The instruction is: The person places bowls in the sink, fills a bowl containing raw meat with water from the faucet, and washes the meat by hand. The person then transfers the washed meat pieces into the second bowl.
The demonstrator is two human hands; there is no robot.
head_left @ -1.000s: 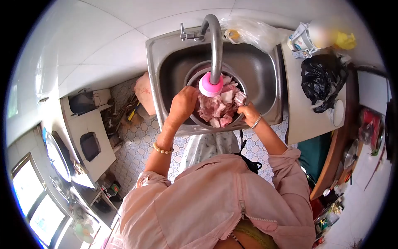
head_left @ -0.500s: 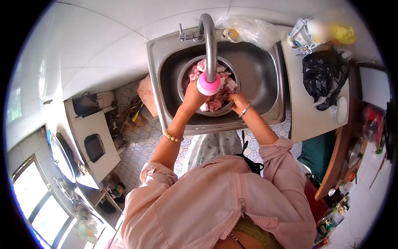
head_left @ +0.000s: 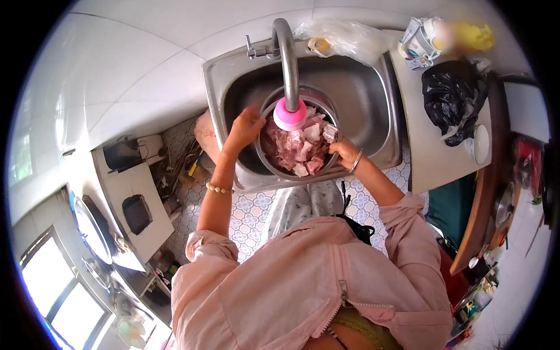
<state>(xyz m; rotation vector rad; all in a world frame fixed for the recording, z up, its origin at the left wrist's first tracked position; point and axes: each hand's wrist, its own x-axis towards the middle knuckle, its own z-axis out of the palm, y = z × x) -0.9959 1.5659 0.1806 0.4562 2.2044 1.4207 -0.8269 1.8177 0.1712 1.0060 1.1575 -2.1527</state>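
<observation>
Chunks of raw meat (head_left: 303, 147) fill a round metal bowl (head_left: 261, 156) in the steel sink (head_left: 367, 87). Behind the bowl, a second round rim shows. My left hand (head_left: 248, 127), with a beaded bracelet at the wrist, is at the bowl's left rim, its fingers bent and partly blurred; whether they grip the rim is unclear. On the right, my right hand (head_left: 346, 153), with a metal bangle, pinches the bowl's rim beside the meat. Above the bowl hangs the curved faucet (head_left: 289, 64) with a pink nozzle (head_left: 289, 115), which hides some of the meat.
A clear plastic bag (head_left: 350, 39) lies along the sink's back edge. On the right counter (head_left: 417, 157) are a black plastic bag (head_left: 450, 96), a white bowl (head_left: 481, 144) and a white package (head_left: 420, 42). A tiled wall (head_left: 140, 64) borders the sink's left side.
My left hand has moved out of the meat to the bowl's left rim. The bowl has shifted toward my body since half a second ago, with my right hand still on its rim.
</observation>
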